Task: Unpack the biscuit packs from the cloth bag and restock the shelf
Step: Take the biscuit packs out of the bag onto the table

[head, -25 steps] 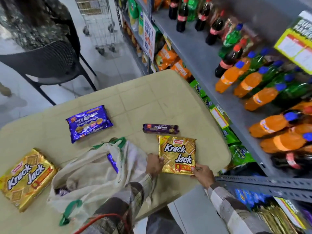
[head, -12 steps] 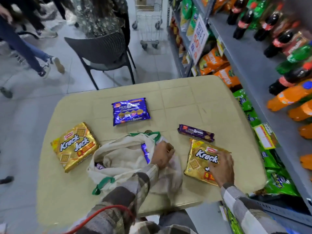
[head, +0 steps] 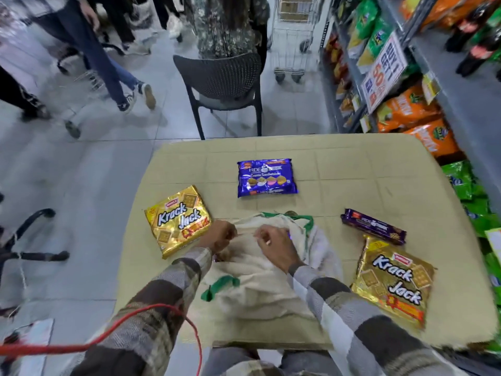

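On the table, left hand and right hand pinch the cloth bag between curled fingers.

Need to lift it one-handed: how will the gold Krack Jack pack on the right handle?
The right Krack Jack pack looks glossy foil, so probably slippery. It lies flat and wide, so it should slide, not roll. Its wrinkled wrapper suggests some flex; squeezing may crack biscuits.

"Krack Jack" on the left gold pack, with "80" in its corner; "Krack Jack" again on the right gold pack; "HIDE" and "Creme Sandwich" on the blue pack; "BUY 1 GET 1 50%" on the shelf sign; slim purple pack unreadable.
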The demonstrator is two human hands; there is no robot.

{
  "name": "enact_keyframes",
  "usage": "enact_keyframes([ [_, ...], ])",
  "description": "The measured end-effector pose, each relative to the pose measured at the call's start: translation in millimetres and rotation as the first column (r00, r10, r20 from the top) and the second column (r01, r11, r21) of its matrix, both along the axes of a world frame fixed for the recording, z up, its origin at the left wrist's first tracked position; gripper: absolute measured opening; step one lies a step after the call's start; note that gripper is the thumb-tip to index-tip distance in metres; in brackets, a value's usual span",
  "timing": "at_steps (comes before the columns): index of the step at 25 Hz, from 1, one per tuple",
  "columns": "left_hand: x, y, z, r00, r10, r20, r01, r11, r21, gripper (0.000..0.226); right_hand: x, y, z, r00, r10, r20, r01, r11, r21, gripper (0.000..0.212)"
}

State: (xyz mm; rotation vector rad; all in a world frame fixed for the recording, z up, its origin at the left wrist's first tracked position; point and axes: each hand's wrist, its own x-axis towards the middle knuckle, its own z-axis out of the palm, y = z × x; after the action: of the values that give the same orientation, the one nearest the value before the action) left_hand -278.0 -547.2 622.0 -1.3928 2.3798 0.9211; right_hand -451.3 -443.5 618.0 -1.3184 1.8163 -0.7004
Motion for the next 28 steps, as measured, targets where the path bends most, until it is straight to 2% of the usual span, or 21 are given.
enact_keyframes([
  [6, 20, -1, -19, 0.958, -0.275, 0.077, 0.276, 0.961, 0.0, 0.022, 61, 4, -30, 0.989, 0.123, -0.081, -0.09, 0.939, 0.333, 0.024],
  [10, 34, -12, -28, 0.886, -0.451, 0.105, 0.446, 0.892, 0.07, 0.02, 72, 14, -31, 0.979, 0.125, -0.159, -0.049, 0.91, 0.412, 0.015],
  [12, 42, -19, -29, 0.859, -0.502, 0.103, 0.492, 0.864, 0.108, 0.021, 77, 18, -26, 0.987, 0.075, -0.139, -0.006, 0.897, 0.443, 0.01],
  [15, 48, -25, -22, 0.787, -0.609, 0.098, 0.598, 0.792, 0.119, 0.027, 85, 32, -23, 0.991, 0.064, -0.116, 0.005, 0.857, 0.515, 0.029],
  [18, 53, -21, -17, 0.695, -0.703, 0.154, 0.702, 0.709, 0.066, 0.039, 96, 44, -25, 0.965, 0.134, -0.224, 0.012, 0.836, 0.549, 0.046],
  [20, 55, -12, -19, 0.672, -0.711, 0.209, 0.727, 0.686, -0.005, 0.045, 104, 46, -26, 0.925, 0.216, -0.313, 0.002, 0.821, 0.571, 0.052],
  [22, 52, 2, -23, 0.669, -0.7, 0.251, 0.735, 0.673, -0.08, 0.047, 111, 47, -29, 0.892, 0.264, -0.366, -0.004, 0.816, 0.578, 0.057],
  [24, 50, 10, -29, 0.683, -0.687, 0.247, 0.727, 0.674, -0.134, 0.041, 111, 46, -29, 0.882, 0.281, -0.378, -0.014, 0.818, 0.576, 0.054],
  [26, 49, 6, -28, 0.731, -0.656, 0.19, 0.68, 0.724, -0.117, 0.038, 100, 46, -30, 0.912, 0.244, -0.33, -0.011, 0.819, 0.574, 0.044],
  [28, 49, -5, -26, 0.829, -0.554, 0.079, 0.556, 0.831, -0.011, 0.044, 80, 44, -29, 0.966, 0.142, -0.217, 0.009, 0.819, 0.574, 0.042],
])
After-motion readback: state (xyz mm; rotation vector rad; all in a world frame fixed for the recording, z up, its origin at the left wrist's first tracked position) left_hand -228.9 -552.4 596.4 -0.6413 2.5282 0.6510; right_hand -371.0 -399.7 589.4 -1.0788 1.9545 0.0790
